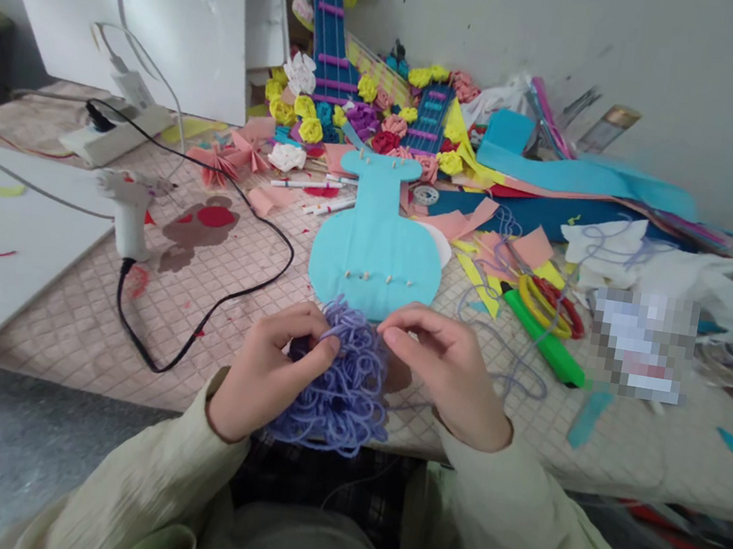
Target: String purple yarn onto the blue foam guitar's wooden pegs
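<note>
A loose, looped bundle of purple yarn (pixel 348 388) hangs at the table's front edge. My left hand (pixel 280 358) is closed on its upper left part, thumb pressed over the strands. On the bundle's other side, my right hand (pixel 449 371) makes a pinch with thumb and forefinger close to the yarn's top. Whatever is between those fingertips is too small to make out. Just beyond both hands lies a light-blue guitar-shaped cutout (pixel 378 244), with small pegs in a row on its body and a few more at its head.
A glue gun (pixel 129 218) stands on the left, its black cable looping across the table (pixel 245 339). To the right are a green utility knife (pixel 541 335), scissors (pixel 546 305) and stray purple strands. Paper flowers and decorated guitar shapes (pixel 334 37) crowd the wall.
</note>
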Demonstrator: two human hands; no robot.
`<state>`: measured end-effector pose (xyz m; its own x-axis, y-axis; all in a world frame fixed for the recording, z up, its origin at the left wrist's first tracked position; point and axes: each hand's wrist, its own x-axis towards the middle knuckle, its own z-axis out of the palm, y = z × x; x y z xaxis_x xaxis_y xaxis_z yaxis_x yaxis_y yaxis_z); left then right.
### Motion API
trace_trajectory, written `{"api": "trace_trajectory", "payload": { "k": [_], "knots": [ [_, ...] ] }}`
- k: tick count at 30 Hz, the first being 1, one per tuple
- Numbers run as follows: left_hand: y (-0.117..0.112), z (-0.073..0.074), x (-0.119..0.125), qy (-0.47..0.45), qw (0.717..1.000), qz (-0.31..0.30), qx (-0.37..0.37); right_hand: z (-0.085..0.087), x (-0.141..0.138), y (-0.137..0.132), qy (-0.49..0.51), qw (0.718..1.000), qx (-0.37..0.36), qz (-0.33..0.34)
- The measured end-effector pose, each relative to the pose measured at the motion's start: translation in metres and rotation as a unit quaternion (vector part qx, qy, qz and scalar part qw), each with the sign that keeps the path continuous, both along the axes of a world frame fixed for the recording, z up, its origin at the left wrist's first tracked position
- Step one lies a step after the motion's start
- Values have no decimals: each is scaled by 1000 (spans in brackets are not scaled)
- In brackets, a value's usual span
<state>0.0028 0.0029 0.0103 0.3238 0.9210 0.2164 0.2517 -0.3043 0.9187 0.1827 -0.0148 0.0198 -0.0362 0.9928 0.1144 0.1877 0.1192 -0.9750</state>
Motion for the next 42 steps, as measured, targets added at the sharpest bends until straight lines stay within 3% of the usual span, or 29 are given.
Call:
{"api": "trace_trajectory", "payload": {
  "k": [5, 10, 14, 19, 23, 26, 29, 35, 38, 42],
  "knots": [
    [0, -1, -1, -4, 1000, 8, 2, 5, -1, -6, -55, 996, 70, -9],
    [-1, 1, 1, -1, 1000, -7, 14, 7, -11, -9, -173, 977, 127, -1],
    [-1, 0, 3, 0, 1000, -14, 23, 9, -15, -9, -221, 965, 142, 10],
    [-2, 0, 3, 3, 999, -5, 33, 10, -14, -11, -137, 987, 83, 10],
    [-1, 3, 2, 15, 999, 8, 38, 9, -11, -10, -25, 998, -14, 56],
    [0, 4, -1, 22, 999, 21, 43, 12, -8, -9, 37, 986, -111, 120],
    [1, 4, -4, 25, 999, 26, 34, 17, -5, -9, 48, 972, -153, 169],
    [2, 2, -16, 29, 998, 39, 32, 15, 3, -7, 183, 950, -189, 166],
    [5, -2, -22, 33, 998, 52, 34, 11, 5, -6, 190, 965, -131, 120],
    [8, -3, -32, 36, 997, 42, 45, 8, 0, -5, 13, 1000, 1, 5]
  ]
}}
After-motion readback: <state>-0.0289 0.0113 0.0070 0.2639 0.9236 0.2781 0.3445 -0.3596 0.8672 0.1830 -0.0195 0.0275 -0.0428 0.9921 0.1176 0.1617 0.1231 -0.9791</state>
